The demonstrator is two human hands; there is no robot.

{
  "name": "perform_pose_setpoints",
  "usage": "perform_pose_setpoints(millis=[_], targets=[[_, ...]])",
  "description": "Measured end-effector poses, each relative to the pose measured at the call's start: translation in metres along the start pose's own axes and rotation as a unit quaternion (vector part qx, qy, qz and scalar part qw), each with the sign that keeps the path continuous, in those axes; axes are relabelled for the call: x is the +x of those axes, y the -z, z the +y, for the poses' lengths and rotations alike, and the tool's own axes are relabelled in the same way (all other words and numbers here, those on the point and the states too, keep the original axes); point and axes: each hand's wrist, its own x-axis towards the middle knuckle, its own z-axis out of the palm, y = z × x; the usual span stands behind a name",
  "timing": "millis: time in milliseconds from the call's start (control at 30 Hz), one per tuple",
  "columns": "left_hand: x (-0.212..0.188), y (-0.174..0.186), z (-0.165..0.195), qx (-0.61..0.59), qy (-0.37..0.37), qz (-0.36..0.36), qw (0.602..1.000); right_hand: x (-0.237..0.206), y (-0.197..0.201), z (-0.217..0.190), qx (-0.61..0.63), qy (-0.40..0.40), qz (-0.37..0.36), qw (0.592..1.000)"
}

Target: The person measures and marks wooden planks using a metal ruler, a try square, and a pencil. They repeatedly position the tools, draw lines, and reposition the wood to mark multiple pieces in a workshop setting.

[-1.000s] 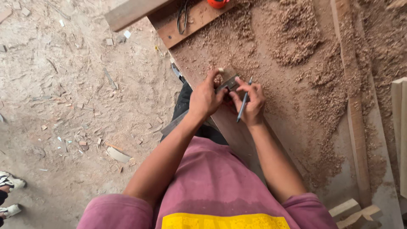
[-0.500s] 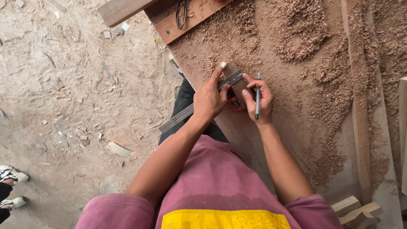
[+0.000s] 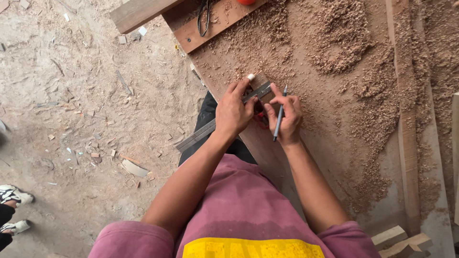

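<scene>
Pencil (image 3: 278, 116), dark and slim, sits in the right hand (image 3: 285, 119), fingers closed round it, tip pointing away from the body toward a metal square (image 3: 224, 116). Left hand (image 3: 233, 112) is pressed down on that square, fingers closed over its blade, forefinger stretched out to the far end. The square's long arm runs off the near edge of the bench and hangs over the floor. Both hands lie close together, just about touching, on the near edge of a wooden plank (image 3: 267, 143).

Risks, by judgement:
- The overhanging arm gives leverage; a nudge from the person's body below could twist the square off its line.
- Wood shavings (image 3: 334, 38) are thick across the workbench (image 3: 430, 143). Loose bits under the blade could lift or tilt it, so any mark would run out of true.
- The pencil is held low on the shaft, so a slip of the tip seems possible.
- Whether the square's stock sits tight against the plank edge cannot be told; the left hand hides it.

Farther off: a black cord (image 3: 205, 16) lies on a board at the bench's far end, near a beam (image 3: 143, 13). Offcuts litter the dirt floor (image 3: 71, 119); someone else's shoes (image 3: 13, 195) show at the left edge.
</scene>
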Motion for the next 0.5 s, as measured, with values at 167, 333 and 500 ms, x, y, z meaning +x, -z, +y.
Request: perform_pose_setpoints(millis=[167,333,500], targets=[[0.005,0.005,-0.004,-0.009,-0.013,-0.005,1.000,0.005,-0.005,-0.004,-0.017,0.015,-0.012,1.000],[0.008,0.008,-0.003,-0.020,0.021,-0.016,0.999,0.005,-0.009,-0.003,-0.008,0.010,0.000,1.000],[0.015,0.009,-0.006,-0.011,0.021,-0.047,0.999,0.003,-0.009,-0.003,0.002,0.018,-0.001,1.000]])
